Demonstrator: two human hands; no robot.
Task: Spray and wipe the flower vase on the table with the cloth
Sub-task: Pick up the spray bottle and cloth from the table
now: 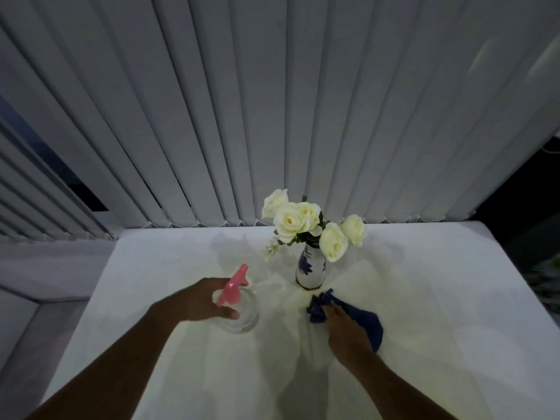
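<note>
A white vase with blue markings [310, 269] stands upright near the middle of the white table [439, 298], holding several cream roses [303, 221]. Left of it is a clear spray bottle [244, 313] with a pink trigger head [233, 284]. My left hand [201, 300] is wrapped around the bottle's neck, just below the pink head. A dark blue cloth [368, 322] lies in front of the vase, slightly to its right. My right hand [344, 324] lies on top of the cloth, its fingers pressing down on it.
Vertical grey blinds [272, 116] hang directly behind the table's far edge. A grey ledge [45, 268] runs along the left side. Something dark lies beyond the table's right edge [545, 268].
</note>
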